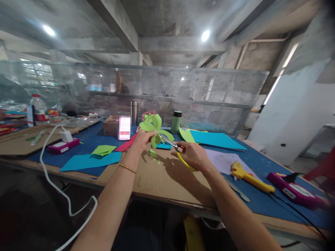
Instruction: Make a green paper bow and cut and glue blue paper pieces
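Observation:
My left hand (145, 137) is closed on a light green paper flower (157, 122), whose curved petals spread above and around my fingers. In my right hand (193, 153) is a pair of scissors (185, 161) with yellow and red handles. The blades point left and reach the lower petals of the flower; whether they are parted I cannot tell. Below, small green paper scraps (153, 153) lie on a cardboard sheet (167, 177). A strip of blue paper (164, 146) rests behind the scissors.
Blue paper (90, 161) and green paper (103, 150) lie left, near a purple power strip (63, 146). A lit phone (124, 128) leans on a cardboard box (110, 125). Behind stand a steel flask (134, 113) and green bottle (176, 122). A yellow glue gun (251, 179) lies right.

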The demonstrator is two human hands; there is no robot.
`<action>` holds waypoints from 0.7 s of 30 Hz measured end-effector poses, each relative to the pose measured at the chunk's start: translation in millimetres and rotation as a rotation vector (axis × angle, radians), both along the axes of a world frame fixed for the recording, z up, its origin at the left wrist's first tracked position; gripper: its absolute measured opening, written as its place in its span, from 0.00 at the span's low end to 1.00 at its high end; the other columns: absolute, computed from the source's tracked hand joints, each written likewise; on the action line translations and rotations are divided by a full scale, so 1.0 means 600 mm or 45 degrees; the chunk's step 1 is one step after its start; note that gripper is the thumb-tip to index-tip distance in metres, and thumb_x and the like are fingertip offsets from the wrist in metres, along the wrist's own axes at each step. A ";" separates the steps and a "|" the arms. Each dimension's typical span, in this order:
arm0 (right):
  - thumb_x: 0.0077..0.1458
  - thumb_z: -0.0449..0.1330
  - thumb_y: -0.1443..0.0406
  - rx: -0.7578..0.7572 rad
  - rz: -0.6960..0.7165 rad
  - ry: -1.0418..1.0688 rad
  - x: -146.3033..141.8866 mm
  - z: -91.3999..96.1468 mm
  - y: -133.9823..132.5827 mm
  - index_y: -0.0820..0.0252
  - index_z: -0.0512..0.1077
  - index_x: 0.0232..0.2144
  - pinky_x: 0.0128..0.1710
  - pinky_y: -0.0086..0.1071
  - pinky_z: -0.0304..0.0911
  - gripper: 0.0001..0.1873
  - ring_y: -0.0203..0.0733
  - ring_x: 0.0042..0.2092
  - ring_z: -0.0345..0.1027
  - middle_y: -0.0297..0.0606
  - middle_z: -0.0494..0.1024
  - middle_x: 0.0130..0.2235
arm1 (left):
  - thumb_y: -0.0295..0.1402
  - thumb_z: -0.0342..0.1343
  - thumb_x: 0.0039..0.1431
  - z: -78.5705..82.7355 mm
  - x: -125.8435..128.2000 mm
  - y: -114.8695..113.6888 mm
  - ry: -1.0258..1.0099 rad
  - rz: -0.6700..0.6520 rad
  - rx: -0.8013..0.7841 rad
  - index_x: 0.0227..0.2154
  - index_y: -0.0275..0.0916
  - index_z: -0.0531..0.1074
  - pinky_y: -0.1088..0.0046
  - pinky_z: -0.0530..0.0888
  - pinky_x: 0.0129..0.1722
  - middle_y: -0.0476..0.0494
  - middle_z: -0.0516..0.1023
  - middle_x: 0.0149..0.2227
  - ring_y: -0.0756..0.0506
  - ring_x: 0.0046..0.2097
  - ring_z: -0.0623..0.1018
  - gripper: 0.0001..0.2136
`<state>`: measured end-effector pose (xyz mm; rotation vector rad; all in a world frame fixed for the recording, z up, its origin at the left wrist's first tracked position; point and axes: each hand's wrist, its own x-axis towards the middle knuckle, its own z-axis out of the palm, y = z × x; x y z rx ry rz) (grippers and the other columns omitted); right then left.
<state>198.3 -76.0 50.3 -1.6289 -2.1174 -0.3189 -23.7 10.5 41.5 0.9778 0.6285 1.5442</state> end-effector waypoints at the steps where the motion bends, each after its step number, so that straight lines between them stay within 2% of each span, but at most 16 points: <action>1: 0.54 0.61 0.42 0.004 0.000 -0.001 0.000 0.000 0.001 0.43 0.78 0.52 0.27 0.30 0.51 0.27 0.43 0.31 0.73 0.37 0.84 0.34 | 0.23 0.72 0.34 -0.001 0.001 -0.001 0.014 -0.010 0.014 0.31 0.34 0.79 0.68 0.79 0.38 0.44 0.82 0.30 0.46 0.32 0.80 0.16; 7: 0.55 0.63 0.44 0.036 -0.037 -0.040 -0.004 -0.003 0.002 0.45 0.79 0.51 0.28 0.31 0.53 0.25 0.45 0.34 0.75 0.38 0.85 0.36 | 0.25 0.75 0.31 -0.001 0.002 -0.004 0.056 -0.019 0.041 0.35 0.35 0.79 0.65 0.79 0.40 0.42 0.84 0.33 0.45 0.33 0.80 0.22; 11: 0.56 0.62 0.45 0.082 -0.095 -0.153 -0.006 -0.003 0.000 0.46 0.78 0.51 0.29 0.32 0.54 0.25 0.49 0.37 0.77 0.41 0.85 0.38 | 0.26 0.74 0.33 -0.005 0.000 0.002 0.124 0.015 0.053 0.33 0.34 0.80 0.67 0.79 0.34 0.42 0.84 0.34 0.46 0.31 0.79 0.19; 15: 0.58 0.62 0.49 0.089 -0.124 -0.296 -0.006 -0.002 -0.003 0.48 0.78 0.52 0.31 0.32 0.55 0.22 0.50 0.38 0.78 0.45 0.85 0.40 | 0.26 0.71 0.37 -0.017 -0.003 0.020 0.303 0.163 0.076 0.30 0.35 0.80 0.73 0.76 0.28 0.45 0.82 0.29 0.48 0.27 0.77 0.13; 18: 0.59 0.62 0.51 0.106 -0.113 -0.309 -0.007 -0.002 -0.004 0.47 0.78 0.52 0.30 0.32 0.55 0.21 0.50 0.38 0.78 0.44 0.85 0.40 | 0.25 0.70 0.38 -0.025 -0.003 0.032 0.382 0.252 0.097 0.28 0.36 0.79 0.74 0.74 0.27 0.46 0.82 0.29 0.48 0.27 0.77 0.11; 21: 0.59 0.62 0.51 0.108 -0.080 -0.294 -0.008 -0.003 -0.004 0.46 0.78 0.51 0.29 0.33 0.54 0.20 0.50 0.37 0.78 0.43 0.85 0.40 | 0.25 0.70 0.38 -0.028 -0.002 0.036 0.397 0.258 0.110 0.28 0.36 0.79 0.74 0.74 0.27 0.46 0.81 0.29 0.48 0.27 0.77 0.10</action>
